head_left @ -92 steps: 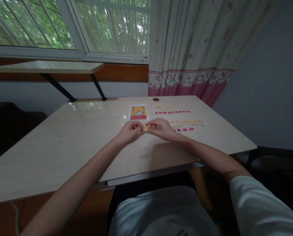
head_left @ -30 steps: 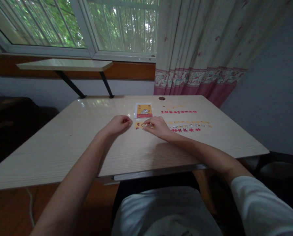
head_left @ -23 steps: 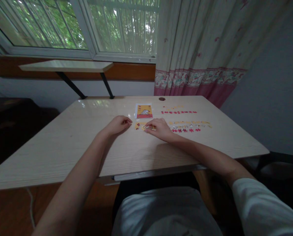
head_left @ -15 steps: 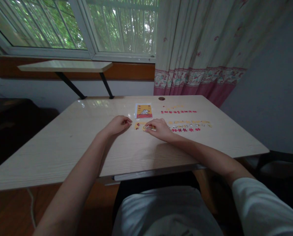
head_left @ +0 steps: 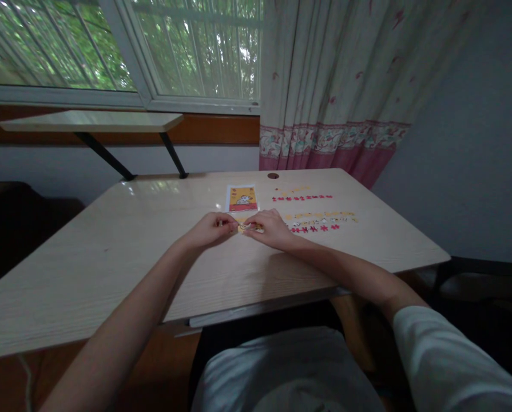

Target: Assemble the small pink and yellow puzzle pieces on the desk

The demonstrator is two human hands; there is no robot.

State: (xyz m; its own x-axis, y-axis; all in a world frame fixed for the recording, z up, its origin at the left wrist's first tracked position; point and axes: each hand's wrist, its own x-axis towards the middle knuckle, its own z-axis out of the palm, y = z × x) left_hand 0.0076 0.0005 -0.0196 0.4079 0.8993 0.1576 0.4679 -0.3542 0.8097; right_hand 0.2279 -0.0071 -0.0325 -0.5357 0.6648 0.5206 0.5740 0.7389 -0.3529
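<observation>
My left hand (head_left: 216,229) and my right hand (head_left: 270,228) meet over the desk, fingertips almost touching. Between them is a small yellow jigsaw puzzle piece (head_left: 241,228), pinched from both sides; fingers partly cover it. More yellow puzzle pieces lie just behind, largely hidden by my hands. Beyond my fingers rests a picture card (head_left: 242,198) with a white animal on yellow and red. To the right of my right hand run rows of loose pieces: yellow ones (head_left: 311,216), white-and-yellow ones, and red ones (head_left: 324,228).
Farther back on the wooden desk (head_left: 153,246) is another red row (head_left: 302,198) with a few yellow pieces. A raised shelf (head_left: 92,121) on black supports stands at the back left. A cable hole (head_left: 273,176) sits near the rear edge, before the curtain (head_left: 324,103).
My left hand has moved right to meet my right hand, closing the gap between them. The pieces there are now more covered. The whole view has shifted slightly.
</observation>
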